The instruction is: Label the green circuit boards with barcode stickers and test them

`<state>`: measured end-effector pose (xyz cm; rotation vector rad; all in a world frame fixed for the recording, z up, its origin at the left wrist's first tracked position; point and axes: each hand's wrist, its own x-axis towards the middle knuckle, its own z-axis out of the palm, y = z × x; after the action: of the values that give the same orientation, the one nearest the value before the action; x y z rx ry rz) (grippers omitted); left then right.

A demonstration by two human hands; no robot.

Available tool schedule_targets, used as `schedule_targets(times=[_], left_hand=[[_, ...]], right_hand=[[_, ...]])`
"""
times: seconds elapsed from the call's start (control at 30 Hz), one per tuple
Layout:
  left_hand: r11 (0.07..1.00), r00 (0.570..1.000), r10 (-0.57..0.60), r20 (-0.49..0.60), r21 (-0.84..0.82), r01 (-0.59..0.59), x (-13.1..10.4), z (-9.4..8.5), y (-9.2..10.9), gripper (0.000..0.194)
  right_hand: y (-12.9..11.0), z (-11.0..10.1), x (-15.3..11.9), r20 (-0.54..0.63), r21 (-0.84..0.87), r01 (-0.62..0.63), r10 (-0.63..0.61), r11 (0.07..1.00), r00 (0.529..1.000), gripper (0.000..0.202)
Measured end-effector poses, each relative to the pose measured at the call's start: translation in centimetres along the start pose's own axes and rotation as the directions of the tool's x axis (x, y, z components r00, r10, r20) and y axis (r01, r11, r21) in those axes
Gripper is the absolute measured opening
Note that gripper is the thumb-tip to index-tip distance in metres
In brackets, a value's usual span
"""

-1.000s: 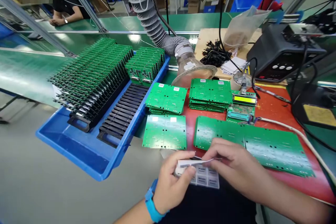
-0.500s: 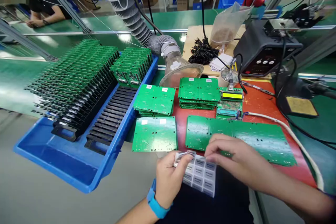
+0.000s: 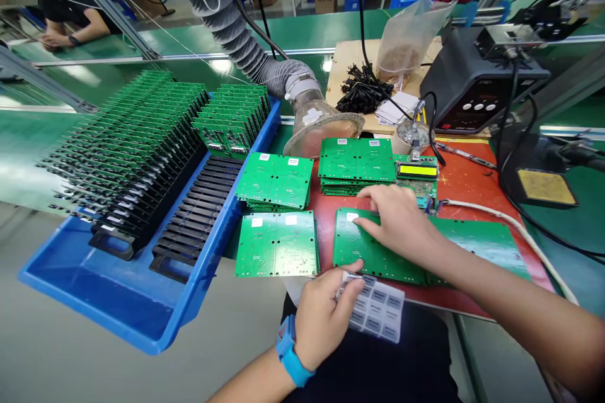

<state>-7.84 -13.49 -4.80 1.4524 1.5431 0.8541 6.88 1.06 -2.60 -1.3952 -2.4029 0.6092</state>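
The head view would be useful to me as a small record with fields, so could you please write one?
Left hand: holds the label sheet
Right hand: over the near right board, thumb at its label; contact unclear
Near left board: two white labels near its far edge
Tray: blue, left of the boards on the table; holds upright boards
Screen: yellow, beyond the right hand

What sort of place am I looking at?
Probably an electronics assembly workshop: stacked green circuit boards, a ribbed grey hose and a blue tray holding racked boards show it.
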Motion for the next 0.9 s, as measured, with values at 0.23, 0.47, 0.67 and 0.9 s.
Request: schedule_targets(times=[0.23,0.47,0.67,0.9], left_hand=[[0.999,1.0,-0.026,0.007,-0.035,0.026,0.2,0.3,0.4,0.028],[0.998,0.998,-0.057,0.023,-0.002,0.057,0.8,0.4,0.8,0.03],[1.0,0.995,0.019,0.093,0.001,-0.019,0.6,0.4,1.6,0.03],[0.981,0.994,0.106,0.029,0.157,-0.11,0.5,0.7,1.6,0.031]], right_hand=[[4.3,-3.1,-1.4,0.251,0.297,-0.126,0.05,0.946,0.967,0.021],[3.8,-2.1,-3.6,-0.012,0.031,0.085,-0.085,0.996,0.996,0.02],[-0.6,-2.5,-6.0,0.028,0.264,0.191,-0.206,0.945,0.978,0.015],[-2.4,-1.4,-7.3,0.094,0.499,0.006,-0.061,0.867,0.994,0.008]])
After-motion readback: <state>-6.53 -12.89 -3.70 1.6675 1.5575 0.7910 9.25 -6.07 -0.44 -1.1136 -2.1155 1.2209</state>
